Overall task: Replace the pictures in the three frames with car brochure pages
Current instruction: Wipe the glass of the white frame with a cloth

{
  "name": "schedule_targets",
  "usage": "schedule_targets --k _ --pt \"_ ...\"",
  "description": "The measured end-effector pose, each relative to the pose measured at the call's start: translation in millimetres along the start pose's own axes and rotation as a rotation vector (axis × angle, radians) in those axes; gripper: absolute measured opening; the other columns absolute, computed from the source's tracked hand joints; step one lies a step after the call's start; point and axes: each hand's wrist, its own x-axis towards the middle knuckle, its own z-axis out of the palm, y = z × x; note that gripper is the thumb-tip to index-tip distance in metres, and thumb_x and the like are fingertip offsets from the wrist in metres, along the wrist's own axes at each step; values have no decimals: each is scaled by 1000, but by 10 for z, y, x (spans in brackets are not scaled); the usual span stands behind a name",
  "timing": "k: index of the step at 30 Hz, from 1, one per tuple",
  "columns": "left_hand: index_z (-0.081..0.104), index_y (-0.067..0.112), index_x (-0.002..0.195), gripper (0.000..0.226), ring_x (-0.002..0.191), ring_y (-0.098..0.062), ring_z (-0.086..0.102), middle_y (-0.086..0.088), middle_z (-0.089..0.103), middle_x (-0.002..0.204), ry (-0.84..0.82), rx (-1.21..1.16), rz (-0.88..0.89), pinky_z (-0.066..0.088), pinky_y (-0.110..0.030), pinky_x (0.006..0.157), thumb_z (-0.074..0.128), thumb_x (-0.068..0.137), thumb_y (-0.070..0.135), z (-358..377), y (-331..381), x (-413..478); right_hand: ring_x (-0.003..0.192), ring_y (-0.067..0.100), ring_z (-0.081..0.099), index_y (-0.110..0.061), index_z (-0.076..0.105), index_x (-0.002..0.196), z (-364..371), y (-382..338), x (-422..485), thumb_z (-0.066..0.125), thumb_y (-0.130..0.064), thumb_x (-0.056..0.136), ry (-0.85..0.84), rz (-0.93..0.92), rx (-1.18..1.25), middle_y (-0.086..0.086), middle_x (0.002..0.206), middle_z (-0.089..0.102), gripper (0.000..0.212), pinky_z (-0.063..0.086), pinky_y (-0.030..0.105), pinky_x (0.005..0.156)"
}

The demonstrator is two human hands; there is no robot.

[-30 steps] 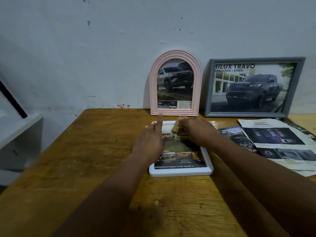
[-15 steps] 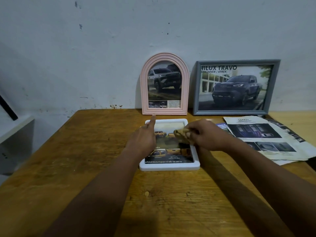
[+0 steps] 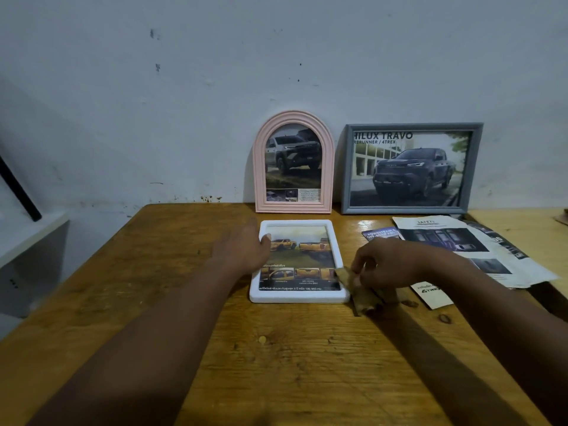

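A white frame (image 3: 299, 299) lies flat on the wooden table, holding a page with yellow pickup trucks. My left hand (image 3: 242, 252) rests on its left edge, fingers spread. My right hand (image 3: 387, 265) pinches a brown cloth (image 3: 362, 292) at the frame's lower right corner. A pink arched frame (image 3: 294, 207) and a grey frame (image 3: 473, 167) stand against the wall behind, each with a truck page inside.
Loose brochure pages (image 3: 455, 241) lie on the table to the right, with a small paper scrap (image 3: 433, 295) nearer me. A white shelf (image 3: 33, 238) stands left of the wooden table (image 3: 153, 287). The wall runs along the table's far edge.
My right hand has drawn the cloth from the top of the white frame down to its lower right corner. My left hand has slid off the glass to the frame's left edge.
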Motion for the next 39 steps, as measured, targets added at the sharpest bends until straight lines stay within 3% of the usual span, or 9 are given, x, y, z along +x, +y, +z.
schedule_targets --k 4,7,12,17,21,25,28,32,39 --pt "43 26 143 50 100 -17 55 -2 60 132 -56 30 -11 53 -40 86 59 98 42 -30 23 -62 104 15 58 -22 62 121 26 -97 128 61 -39 94 162 43 100 -1 117 60 32 50 25 78" --pt "47 24 140 48 95 -15 54 -2 61 129 -65 5 -23 53 -35 79 62 97 39 -37 49 -66 82 9 58 -15 64 113 68 -173 313 63 -41 94 300 87 246 0 101 63 32 45 21 61" --pt "50 22 136 44 93 -15 59 1 59 112 -87 -162 -38 52 -29 71 67 96 29 -3 105 -53 80 16 65 -12 60 113 152 -293 531 68 -36 91 278 157 453 3 91 64 33 48 23 52" --pt "51 24 131 38 92 -16 64 5 60 104 -57 -333 -44 58 -36 78 65 96 28 -34 77 -47 93 21 62 -16 53 109 144 -447 570 69 -30 90 364 110 560 4 103 59 29 58 32 71" --pt "46 29 131 37 88 -17 67 3 64 105 53 -456 -35 61 -45 76 60 97 35 -157 -35 -19 93 17 60 -20 50 117 44 -618 580 69 -28 89 506 -5 615 1 108 55 34 57 32 72" --pt "24 30 150 60 88 -11 64 2 59 118 209 -521 23 59 -31 63 59 100 32 -365 -166 23 95 17 62 -23 46 128 -103 -791 642 70 -30 87 652 -167 594 3 118 58 47 60 39 76" --pt "10 37 155 74 108 -21 65 -4 53 139 293 -558 68 62 -40 79 59 100 36 -489 -307 44 104 19 59 -30 41 131 -145 -926 697 69 -26 89 693 -289 572 5 132 51 51 58 31 77" --pt "-4 37 159 87 143 -29 40 -3 24 166 341 -499 75 42 -50 108 59 99 43 -504 -485 -11 121 20 52 -33 38 135 -85 -1112 775 69 -23 90 702 -376 570 2 140 44 56 53 34 91" --pt "5 46 156 78 143 -24 38 2 28 163 376 -499 77 43 -48 109 52 95 58 -388 -844 0 131 20 47 -39 39 136 77 -1306 1035 70 -26 89 679 -442 549 -2 148 39 57 56 37 94"
